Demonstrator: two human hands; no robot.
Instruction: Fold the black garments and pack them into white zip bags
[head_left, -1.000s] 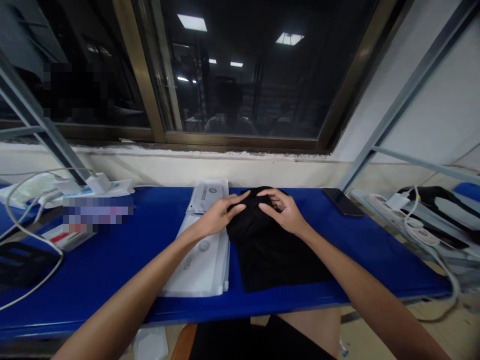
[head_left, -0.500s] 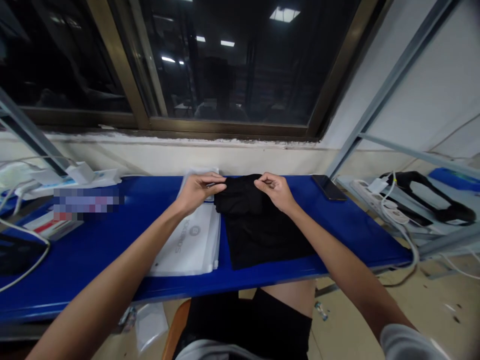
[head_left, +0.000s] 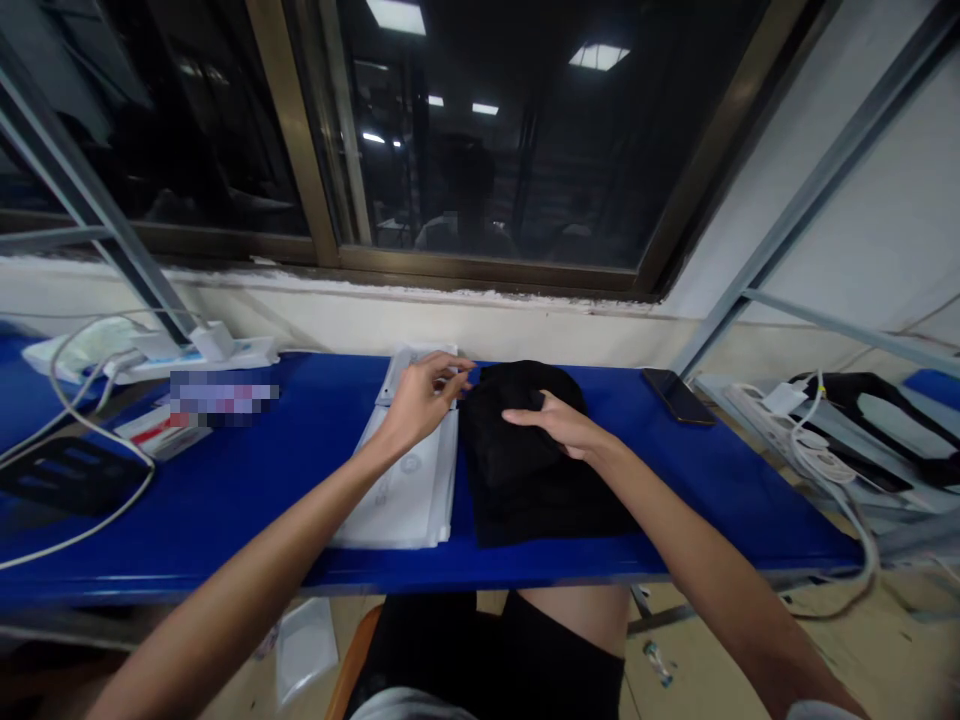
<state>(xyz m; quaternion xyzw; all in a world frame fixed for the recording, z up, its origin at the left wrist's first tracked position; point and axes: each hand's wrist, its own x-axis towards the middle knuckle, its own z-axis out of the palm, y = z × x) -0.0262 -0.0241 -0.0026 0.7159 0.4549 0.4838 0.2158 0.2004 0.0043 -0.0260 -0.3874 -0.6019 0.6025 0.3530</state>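
A black garment (head_left: pixel 517 490), its exact kind unclear, lies folded on the blue table, with its far part bunched up and turned over toward me. My right hand (head_left: pixel 559 425) is closed on this raised fold, thumb on top and the other fingers hidden beneath the cloth. At the garment's upper left edge is my left hand (head_left: pixel 429 400), its fingers bent and slightly apart, with no cloth visible between them. Under and beside that hand, frosted white zip bags (head_left: pixel 405 500) with a faint printed logo lie in a stack.
A phone (head_left: pixel 679 396) lies at the table's back right. Power strips with white cables sit on the left (head_left: pixel 240 355) and right (head_left: pixel 780 425). Small boxes (head_left: pixel 165 430) lie at left. Metal shelf posts and a window frame (head_left: pixel 495 270) bound the far side.
The right hand went from pinching the garment's far edge to gripping a thicker fold nearer me. The left fingertips came off the cloth edge. The camera view shifted slightly left.
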